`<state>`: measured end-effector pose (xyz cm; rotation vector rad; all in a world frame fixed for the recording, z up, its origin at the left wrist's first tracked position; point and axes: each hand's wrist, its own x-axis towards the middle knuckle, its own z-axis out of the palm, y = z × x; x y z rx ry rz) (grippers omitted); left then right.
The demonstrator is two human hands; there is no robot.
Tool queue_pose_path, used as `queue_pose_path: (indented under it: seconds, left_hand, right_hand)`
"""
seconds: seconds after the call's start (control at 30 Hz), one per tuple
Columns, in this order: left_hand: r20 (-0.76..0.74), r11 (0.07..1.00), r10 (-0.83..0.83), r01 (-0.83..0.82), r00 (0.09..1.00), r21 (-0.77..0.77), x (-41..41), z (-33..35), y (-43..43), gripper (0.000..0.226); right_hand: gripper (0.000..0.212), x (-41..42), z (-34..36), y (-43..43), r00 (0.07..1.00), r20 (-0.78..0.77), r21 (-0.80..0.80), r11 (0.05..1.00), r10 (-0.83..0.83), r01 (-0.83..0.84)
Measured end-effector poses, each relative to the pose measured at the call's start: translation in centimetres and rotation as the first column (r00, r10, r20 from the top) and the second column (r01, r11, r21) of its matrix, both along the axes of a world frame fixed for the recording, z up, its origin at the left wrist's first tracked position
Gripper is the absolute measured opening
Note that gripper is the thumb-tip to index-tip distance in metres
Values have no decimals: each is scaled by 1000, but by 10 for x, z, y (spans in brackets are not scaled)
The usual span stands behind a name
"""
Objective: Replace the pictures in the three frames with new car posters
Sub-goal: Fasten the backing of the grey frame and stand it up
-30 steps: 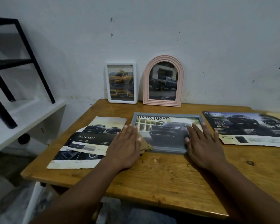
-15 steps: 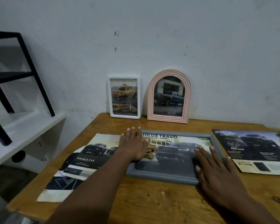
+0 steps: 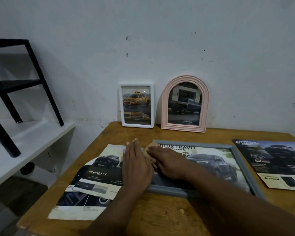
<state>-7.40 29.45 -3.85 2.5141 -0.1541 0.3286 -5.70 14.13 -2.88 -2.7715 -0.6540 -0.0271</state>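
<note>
Well, from my head camera, the grey frame [image 3: 170,190] lies flat on the wooden table [image 3: 160,217], picture side up, with a truck print [image 3: 211,160] filling it. My left hand [image 3: 137,167] rests flat along its left edge, fingers straight and together, partly on the frame and partly on the loose poster [image 3: 95,176] beside it. My right hand [image 3: 169,163] reaches across the frame to its far left corner, fingers stretched over a tan scrap [image 3: 147,150] that sits there; the thumb is hidden, so I cannot tell whether it is tucked under anything. Neither hand is wrapped around the frame. I judge the frame to be light but stiff. If it has a glazed front, which I cannot make out, that would be slick and breakable, so I would take hold by the rails at two opposite sides, not by pressing on the middle. The posters will be thin, floppy and easy to crease, best lifted by an edge with both hands. A second poster [image 3: 276,162] lies to the right, just beside the frame. A white frame [image 3: 137,84] and a pink arched frame [image 3: 164,109] lean upright against the far wall, well apart from my hands, each already showing a truck picture.
</note>
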Motion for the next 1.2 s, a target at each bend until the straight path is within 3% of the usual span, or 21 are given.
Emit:
queue_pose_path:
  seconds: [0.1, 0.23, 0.33, 0.47, 0.77, 0.97, 1.1, 1.2]
  left_hand:
    - [2, 998, -8, 8, 1000, 60, 3, 1, -4, 76]
    - [8, 948, -140, 132, 990, 290, 7, 2, -8, 74]
    - [-39, 878, -268, 261, 963, 403, 18, 1, -12, 67]
    - [-161, 795, -401, 430, 902, 427, 27, -5, -23, 61]
    - [-199, 780, -402, 448, 894, 436, 32, -11, -25, 60]
    - [-205, 796, -395, 445, 896, 410, 33, -12, -27, 59]
    - [-188, 805, -393, 436, 900, 403, 34, -13, -27, 58]
    - [-154, 834, -401, 430, 903, 347, 35, -13, -27, 56]
  right_hand:
    - [54, 17, -2, -1, 995, 80, -64, 996, -54, 59]
    - [62, 40, 0, -11, 979, 133, -200, 963, -158, 182]
    - [48, 49, 6, -18, 959, 141, -217, 938, -244, 270]
    - [26, 48, 8, -40, 930, 184, -228, 906, -318, 355]
    - [32, -21, 18, -153, 832, 321, -426, 715, -452, 553]
    - [26, -53, 20, -182, 729, 279, -383, 624, -625, 681]
    - [29, -71, 21, -187, 700, 232, -265, 649, -675, 713]
    - [32, -99, 22, -192, 701, 171, -82, 699, -692, 710]
